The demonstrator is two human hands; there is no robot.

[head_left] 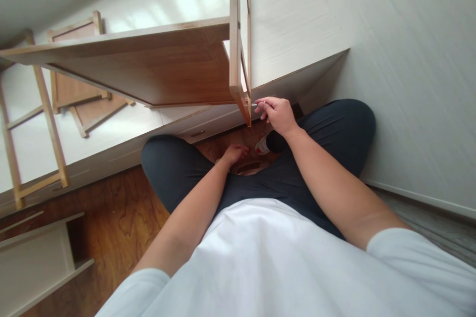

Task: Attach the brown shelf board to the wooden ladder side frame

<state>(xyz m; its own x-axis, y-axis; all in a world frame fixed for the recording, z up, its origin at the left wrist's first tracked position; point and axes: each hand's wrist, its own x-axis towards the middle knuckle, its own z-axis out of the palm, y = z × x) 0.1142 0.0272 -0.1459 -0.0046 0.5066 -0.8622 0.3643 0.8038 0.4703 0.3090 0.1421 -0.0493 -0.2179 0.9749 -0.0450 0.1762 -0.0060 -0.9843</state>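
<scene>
I sit cross-legged on a wooden floor in dark trousers and a white shirt. My right hand [278, 114] is closed around a thin metal tool [257, 104], whose tip meets the lower corner of an upright wooden frame [235, 59]. That frame joins a wide wooden panel [148, 67] stretching out to the left. My left hand [233, 152] rests low between my legs on the floor, fingers curled; what it holds, if anything, cannot be made out.
A ladder-like wooden frame [44, 124] stands at the left. More flat wooden frames [80, 84] lie behind the panel. A white shelf piece [35, 257] lies at the lower left. White cabinet fronts [372, 59] rise at the right.
</scene>
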